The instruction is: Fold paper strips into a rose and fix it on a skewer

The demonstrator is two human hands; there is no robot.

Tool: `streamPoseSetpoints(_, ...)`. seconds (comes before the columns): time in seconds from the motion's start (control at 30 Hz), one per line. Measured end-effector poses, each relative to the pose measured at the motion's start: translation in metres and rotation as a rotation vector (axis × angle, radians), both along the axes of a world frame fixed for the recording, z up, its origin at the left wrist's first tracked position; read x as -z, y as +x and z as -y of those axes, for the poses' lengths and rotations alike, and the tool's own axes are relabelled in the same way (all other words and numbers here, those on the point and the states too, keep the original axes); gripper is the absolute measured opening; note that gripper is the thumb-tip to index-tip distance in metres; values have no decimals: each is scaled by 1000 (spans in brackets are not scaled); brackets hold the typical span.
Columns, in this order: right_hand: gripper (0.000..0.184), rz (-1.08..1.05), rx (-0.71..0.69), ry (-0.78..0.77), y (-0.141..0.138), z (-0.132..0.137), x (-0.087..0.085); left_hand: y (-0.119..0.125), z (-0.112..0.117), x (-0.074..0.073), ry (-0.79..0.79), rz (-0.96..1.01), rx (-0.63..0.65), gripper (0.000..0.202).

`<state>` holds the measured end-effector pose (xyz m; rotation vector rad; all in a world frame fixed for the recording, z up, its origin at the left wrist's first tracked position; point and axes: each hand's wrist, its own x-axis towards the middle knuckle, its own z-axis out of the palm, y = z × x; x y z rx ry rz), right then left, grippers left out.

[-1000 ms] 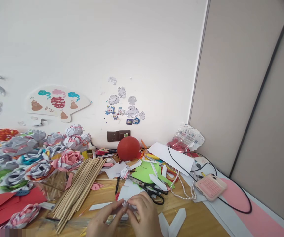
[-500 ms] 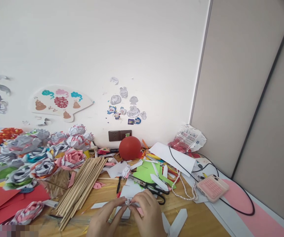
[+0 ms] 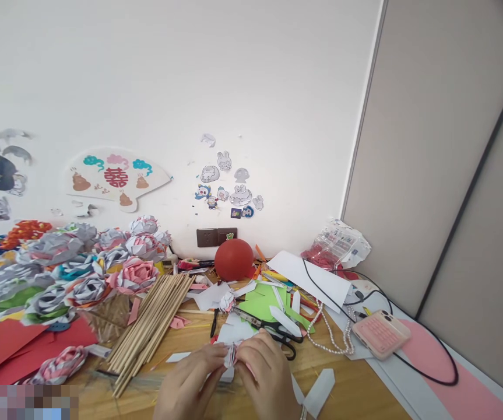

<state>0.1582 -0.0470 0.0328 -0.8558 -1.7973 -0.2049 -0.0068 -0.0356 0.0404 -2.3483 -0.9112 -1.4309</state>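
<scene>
A small piece of white pleated or rolled paper [image 3: 231, 354] is pinched between the fingertips of both hands, low in the middle of the view. My left hand [image 3: 192, 376] grips its left side, and my right hand [image 3: 266, 373] closes on its right side. Fingers cover most of the paper, so its full shape is hidden. Just beyond the right hand lie black-handled scissors [image 3: 277, 331]. White pointed paper strips [image 3: 320, 392] rest on the wooden table [image 3: 356, 391] to the right. A small white and pink paper flower [image 3: 227, 301] sits behind the hands.
A bundle of wooden sticks [image 3: 152, 326] lies left of my hands, beside a heap of paper flowers [image 3: 89, 289] and red paper [image 3: 6, 353]. At the back stands a red balloon [image 3: 234, 259]. Green paper [image 3: 260, 300], a bead string [image 3: 332, 344] and a pink phone [image 3: 381, 333] are right.
Both hands stay together, and the fingers have closed further over the paper, which now appears more upright. The whole scene has shifted slightly right as the camera turned.
</scene>
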Motion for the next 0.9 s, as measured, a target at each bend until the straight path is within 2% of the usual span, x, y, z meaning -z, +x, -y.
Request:
streamPoseSetpoints(0.17, 12, -6, -32, 56, 2, 2, -3, 0, 4, -3, 79, -26, 4, 11)
streamPoseSetpoints(0.3, 11, -5, -51, 91, 3, 4, -8, 0, 7, -4, 80, -46, 20, 12)
streamPoseSetpoints(0.5, 13, 8, -43, 91, 4, 5, -11, 2, 9, -7, 84, -66, 44, 13)
streamPoseSetpoints(0.63, 17, 18, -1, 178, 4, 3, -10, 5, 8, -10, 132, -48, 57, 18)
streamPoseSetpoints(0.9, 15, 14, -19, 216, 5, 7, -12, 1, 9, -5, 155, -83, 91, 18)
